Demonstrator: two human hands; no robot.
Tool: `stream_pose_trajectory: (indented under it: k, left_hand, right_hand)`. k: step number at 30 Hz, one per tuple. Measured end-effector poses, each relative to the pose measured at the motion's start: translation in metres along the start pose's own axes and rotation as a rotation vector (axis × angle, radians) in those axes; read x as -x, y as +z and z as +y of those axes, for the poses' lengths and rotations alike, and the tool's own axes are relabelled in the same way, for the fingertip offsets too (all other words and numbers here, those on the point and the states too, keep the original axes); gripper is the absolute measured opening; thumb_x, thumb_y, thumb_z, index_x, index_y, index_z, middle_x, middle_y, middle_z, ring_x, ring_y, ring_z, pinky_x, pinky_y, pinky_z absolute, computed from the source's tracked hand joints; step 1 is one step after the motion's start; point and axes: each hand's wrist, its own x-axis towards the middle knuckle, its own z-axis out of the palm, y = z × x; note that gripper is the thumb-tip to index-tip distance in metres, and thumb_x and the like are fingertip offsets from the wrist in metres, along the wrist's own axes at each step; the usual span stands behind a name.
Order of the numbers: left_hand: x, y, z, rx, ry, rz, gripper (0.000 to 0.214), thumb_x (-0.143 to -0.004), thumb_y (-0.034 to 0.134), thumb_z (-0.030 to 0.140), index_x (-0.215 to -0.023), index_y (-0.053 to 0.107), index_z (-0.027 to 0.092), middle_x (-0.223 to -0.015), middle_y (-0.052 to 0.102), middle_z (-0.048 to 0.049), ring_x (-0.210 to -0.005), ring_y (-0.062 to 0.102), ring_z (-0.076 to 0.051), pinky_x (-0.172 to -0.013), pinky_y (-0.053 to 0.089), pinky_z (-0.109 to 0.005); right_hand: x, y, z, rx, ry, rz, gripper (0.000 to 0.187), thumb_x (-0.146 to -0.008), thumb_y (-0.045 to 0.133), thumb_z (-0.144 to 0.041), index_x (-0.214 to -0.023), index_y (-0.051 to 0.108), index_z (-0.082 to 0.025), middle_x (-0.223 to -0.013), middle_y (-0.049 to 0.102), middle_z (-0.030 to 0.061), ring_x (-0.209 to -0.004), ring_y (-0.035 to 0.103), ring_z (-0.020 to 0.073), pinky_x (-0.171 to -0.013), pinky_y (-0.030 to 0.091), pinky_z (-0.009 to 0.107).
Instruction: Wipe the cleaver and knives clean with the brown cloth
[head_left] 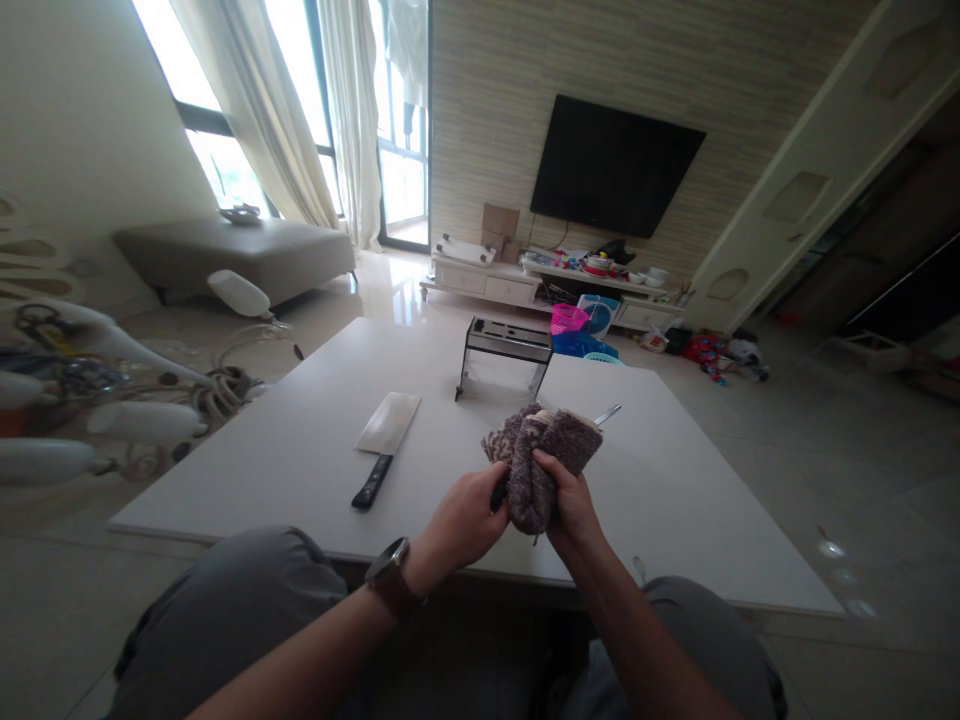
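My left hand (469,515) is closed around the black handle of a knife (609,413). A brown and beige towel (566,440) covers most of the blade, and only a narrow metal end shows past its right side. With the thumb on top, my right hand (571,505) grips the folded towel around the blade. On the white table to the left lies a cleaver (390,425), its black handle toward me. Behind the towel stands a knife block (506,355) with clear sides and a slotted dark top.
The white table (285,450) ends close to my knees. To its left are white lamp shades (146,423) and coiled arms. Beyond it are a bench (232,255), a low TV cabinet (487,285), a pink basket (568,320) and a wall-mounted television (615,165).
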Motion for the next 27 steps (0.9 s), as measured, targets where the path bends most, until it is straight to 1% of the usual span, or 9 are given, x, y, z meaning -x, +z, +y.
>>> stream_pose_trajectory:
  k: [4, 7, 13, 22, 27]
  left_hand:
    - [0.0005, 0.0002, -0.0001, 0.001, 0.000, 0.004, 0.008, -0.086, 0.055, 0.015, -0.091, 0.058, 0.021, -0.085, 0.070, -0.0050, -0.075, 0.064, -0.020, -0.064, 0.039, -0.027]
    - [0.0004, 0.0004, -0.0005, 0.001, 0.004, 0.004, 0.008, -0.087, 0.054, 0.015, -0.091, 0.058, 0.021, -0.086, 0.070, -0.0051, -0.076, 0.064, -0.020, -0.065, 0.039, -0.028]
    - [0.0016, -0.0003, -0.0014, -0.030, 0.016, -0.001, 0.009, -0.089, 0.053, 0.018, -0.096, 0.058, 0.020, -0.085, 0.069, -0.0050, -0.076, 0.062, -0.021, -0.066, 0.038, -0.029]
    - [0.0012, -0.0013, 0.0000, 0.000, 0.001, -0.005, 0.007, -0.091, 0.052, 0.019, -0.093, 0.058, 0.021, -0.084, 0.069, -0.0042, -0.075, 0.062, -0.019, -0.066, 0.038, -0.028]
    - [0.0010, -0.0020, 0.0011, 0.017, -0.005, -0.008, 0.007, -0.092, 0.052, 0.021, -0.093, 0.059, 0.021, -0.084, 0.069, -0.0033, -0.074, 0.062, -0.018, -0.066, 0.038, -0.027]
  right_hand:
    - [-0.0003, -0.0003, 0.0004, -0.004, 0.001, 0.005, 0.052, -0.061, 0.087, -0.024, -0.110, 0.072, -0.013, -0.096, 0.079, 0.0069, -0.086, 0.074, 0.0248, -0.080, 0.061, 0.036]
    - [-0.0005, -0.0007, 0.0006, -0.006, -0.004, 0.002, 0.050, -0.062, 0.087, -0.024, -0.109, 0.073, -0.014, -0.096, 0.079, 0.0062, -0.087, 0.075, 0.0250, -0.081, 0.061, 0.036]
    - [-0.0009, -0.0009, 0.0009, 0.000, -0.008, 0.001, 0.048, -0.062, 0.087, -0.024, -0.107, 0.073, -0.014, -0.097, 0.079, 0.0072, -0.084, 0.075, 0.0241, -0.079, 0.061, 0.035]
    - [-0.0010, -0.0016, 0.0017, 0.014, -0.020, -0.009, 0.051, -0.063, 0.086, -0.025, -0.111, 0.072, -0.015, -0.098, 0.079, 0.0068, -0.089, 0.075, 0.0252, -0.084, 0.061, 0.037]
    - [-0.0006, -0.0013, 0.0013, -0.006, 0.004, 0.003, 0.051, -0.063, 0.087, -0.024, -0.111, 0.072, -0.014, -0.097, 0.079, 0.0070, -0.086, 0.074, 0.0226, -0.080, 0.060, 0.033]
